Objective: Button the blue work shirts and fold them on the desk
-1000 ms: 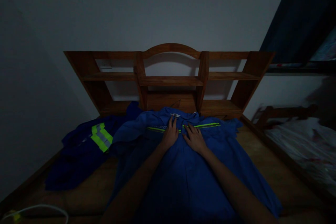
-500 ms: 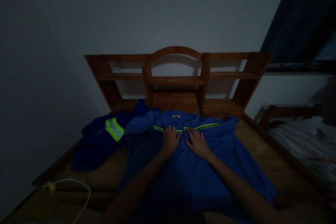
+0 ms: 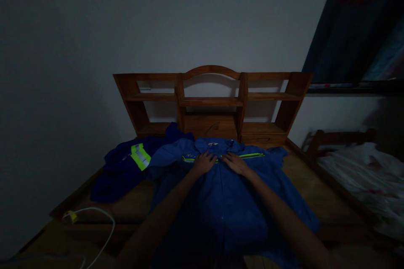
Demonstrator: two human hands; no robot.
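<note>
A blue work shirt (image 3: pixel 230 201) with a neon yellow chest stripe lies spread flat on a wooden bed platform (image 3: pixel 132 208), collar toward the headboard. My left hand (image 3: pixel 204 162) rests on the shirt's chest just left of the front opening, fingers bent onto the cloth. My right hand (image 3: pixel 234 162) lies beside it on the right of the opening, fingers stretched flat toward the left hand. Both sit on the yellow stripe below the collar. The light is dim, so I cannot make out whether the left fingers pinch the fabric.
A darker blue garment with a reflective yellow-grey band (image 3: pixel 139 156) lies crumpled at the left. A wooden shelved headboard (image 3: pixel 211 103) stands against the white wall behind. A white cable (image 3: pixel 104 229) curls at the lower left. Another bed with pale bedding (image 3: pixel 360 176) is on the right.
The view has tilted up and drawn back a little. Both hands stay together on the shirt's chest, having slid slightly up toward the collar.
</note>
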